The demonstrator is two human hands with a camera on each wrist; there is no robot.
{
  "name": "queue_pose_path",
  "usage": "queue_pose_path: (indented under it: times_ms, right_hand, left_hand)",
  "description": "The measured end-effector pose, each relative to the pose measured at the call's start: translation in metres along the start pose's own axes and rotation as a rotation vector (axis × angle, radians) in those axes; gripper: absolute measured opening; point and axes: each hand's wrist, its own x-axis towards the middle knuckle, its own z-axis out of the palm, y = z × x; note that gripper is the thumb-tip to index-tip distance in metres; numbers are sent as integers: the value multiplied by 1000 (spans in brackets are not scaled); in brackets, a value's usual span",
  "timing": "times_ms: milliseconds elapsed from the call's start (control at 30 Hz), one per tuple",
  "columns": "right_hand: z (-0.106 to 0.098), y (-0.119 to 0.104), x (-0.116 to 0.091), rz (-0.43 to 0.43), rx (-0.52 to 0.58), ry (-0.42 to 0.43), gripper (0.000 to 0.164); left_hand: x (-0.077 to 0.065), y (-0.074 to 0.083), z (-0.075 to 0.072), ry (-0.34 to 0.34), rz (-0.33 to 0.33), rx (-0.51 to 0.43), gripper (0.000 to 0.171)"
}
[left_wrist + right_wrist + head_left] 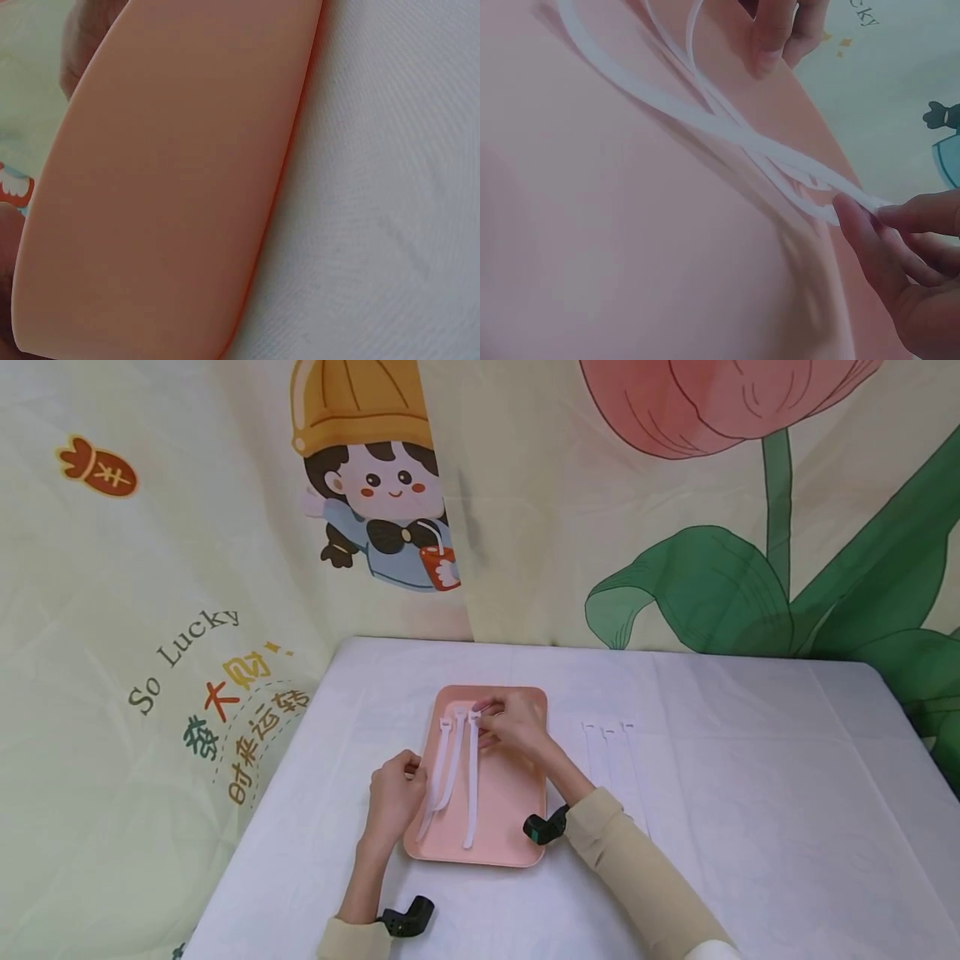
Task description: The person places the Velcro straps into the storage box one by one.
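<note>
Near the far edge of the pink tray [510,810], R hand [513,722] pinches the head end of a white strap [472,785] btwn thumb & fingers; tail runs twd the near edge. Two other straps [453,760] lie left of it, closer to the tray's L edge, tails close together. L hand [397,789] is at that L edge, fingers bent by the rim; can't tell if they grip it or just rest there.

To do this well, I'd pinch only the head, lightly, b/c the strap looks thin & prob. bends easily. Best to let the tail settle first, then the head, so it lies straight, approx. parallel to the R edge & a bit apart from the other 2. L hand should steady the tray w/o brushing the tails.

Right wrist cam gets the pinch up close, & the held strap w/ a shadow beside it, so part is prob. off the tray floor; head view makes it look flat. Left wrist cam has mostly the tray's outer wall + tabletop, no straps. Only head view has the 3 thin white strips [608,732] on the table [750,777], past the tray's R edge.
</note>
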Motion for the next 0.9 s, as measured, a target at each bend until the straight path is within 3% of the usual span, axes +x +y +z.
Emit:
queue_pose_path:
  times_ms: [233, 433, 533, 900]
  right_hand:
    - [6, 12, 8, -57, -138, 28, 14]
    - [8, 16, 11, 7, -7, -8, 18]
    - [7, 18, 11, 26, -8, -15, 18]
    - [-3, 13, 8, -67, -268, 10, 28]
  left_hand:
    - [-3, -1, 0, -5, 11, -4, 11]
    - [0, -2, -2, 2, 14, -3, 11]
    - [1, -2, -2, -5, 11, -4, 11]
    - [0, -1, -2, -4, 5, 6, 12]
